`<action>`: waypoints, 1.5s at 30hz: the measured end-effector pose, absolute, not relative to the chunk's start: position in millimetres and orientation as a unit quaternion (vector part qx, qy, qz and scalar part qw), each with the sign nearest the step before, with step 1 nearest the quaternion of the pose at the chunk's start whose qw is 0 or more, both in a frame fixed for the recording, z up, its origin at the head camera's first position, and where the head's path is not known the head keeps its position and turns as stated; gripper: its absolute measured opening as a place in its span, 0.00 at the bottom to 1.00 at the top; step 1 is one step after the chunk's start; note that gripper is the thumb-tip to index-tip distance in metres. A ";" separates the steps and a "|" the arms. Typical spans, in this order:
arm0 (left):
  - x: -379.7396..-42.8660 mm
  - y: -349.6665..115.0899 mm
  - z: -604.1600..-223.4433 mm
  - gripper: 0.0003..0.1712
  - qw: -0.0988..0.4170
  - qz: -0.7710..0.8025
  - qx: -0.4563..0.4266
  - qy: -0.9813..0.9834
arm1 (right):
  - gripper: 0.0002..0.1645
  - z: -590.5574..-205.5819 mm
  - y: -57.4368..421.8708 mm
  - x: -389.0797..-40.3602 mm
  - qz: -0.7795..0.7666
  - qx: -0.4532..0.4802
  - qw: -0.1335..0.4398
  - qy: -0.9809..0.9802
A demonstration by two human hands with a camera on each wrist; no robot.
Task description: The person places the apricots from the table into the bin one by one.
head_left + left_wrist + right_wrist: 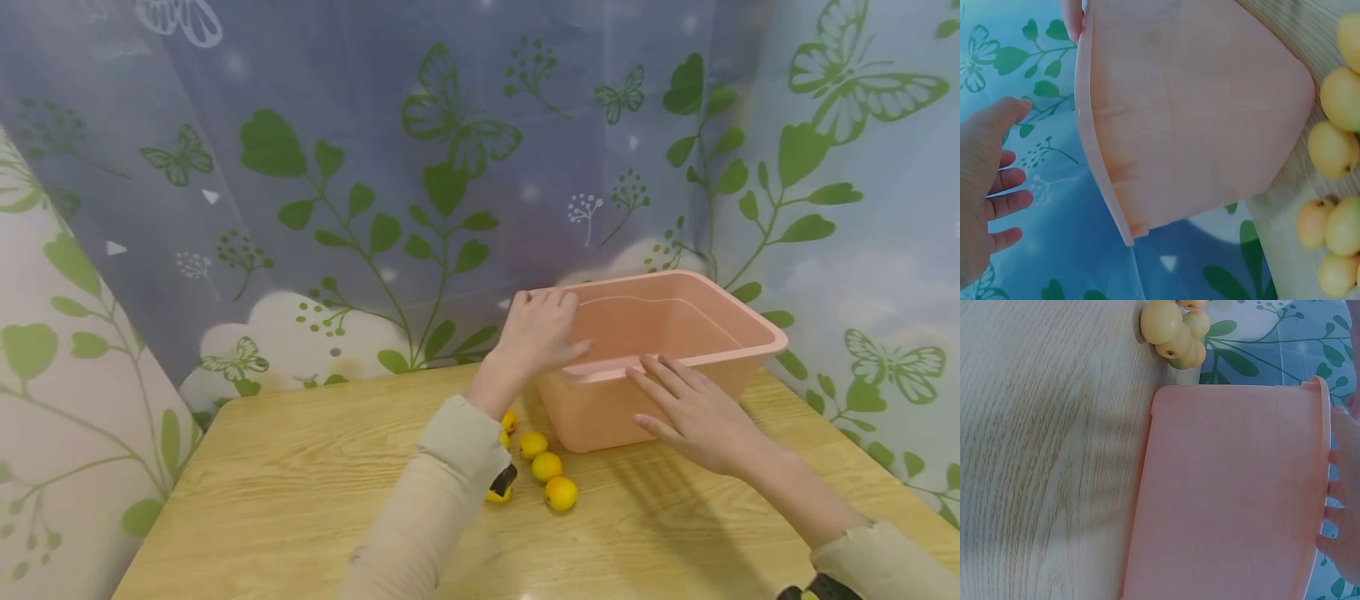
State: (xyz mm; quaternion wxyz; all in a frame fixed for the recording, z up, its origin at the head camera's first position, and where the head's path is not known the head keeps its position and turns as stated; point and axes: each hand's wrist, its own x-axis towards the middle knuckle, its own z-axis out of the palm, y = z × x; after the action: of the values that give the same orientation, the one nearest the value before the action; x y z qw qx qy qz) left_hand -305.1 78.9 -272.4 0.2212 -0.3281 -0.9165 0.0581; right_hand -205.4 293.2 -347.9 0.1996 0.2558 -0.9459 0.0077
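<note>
A pink rectangular plastic tub (pixel 600 408) stands upright on the wooden table. My left hand (pixel 536 329) is raised by the tub's left end, fingers relaxed and holding nothing; the left wrist view has a gap between it and the rim. Along the front rim, my right hand (pixel 693 408) has its fairly straight fingertips right at the edge, the thumb lower against the outer side. Several small yellow fruits (pixel 561 494), loquat-like with dark ends, lie left of the tub. My left forearm and wrist hide part of the group.
The wooden table (pixel 300 467) ends at the back against a hanging cloth (pixel 360 100) printed with leaves and butterflies. That cloth continues round both sides. Close behind the tub's back rim is the cloth.
</note>
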 end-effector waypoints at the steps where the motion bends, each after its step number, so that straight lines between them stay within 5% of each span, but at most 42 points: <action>1: -304.2 76.0 -272.0 0.32 0.223 0.061 -0.329 -0.916 | 0.36 -347.8 293.1 -205.3 0.007 0.257 0.201 -0.945; 27: -295.6 -31.0 -333.3 0.26 0.264 0.049 -0.365 -0.891 | 0.36 -347.4 295.3 -204.7 0.015 0.262 0.204 -0.943; 45: -291.1 -79.4 -392.6 0.31 0.172 0.039 -0.349 -0.920 | 0.36 -350.7 292.8 -207.3 0.008 0.272 0.219 -0.937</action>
State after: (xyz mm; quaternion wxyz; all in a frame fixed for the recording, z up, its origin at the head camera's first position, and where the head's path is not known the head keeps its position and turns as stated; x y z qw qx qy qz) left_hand -291.1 -79.4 -392.6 0.1722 -0.3493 -0.9202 0.0389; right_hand -207.3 292.8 -350.7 0.2187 0.2716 -0.9372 0.0076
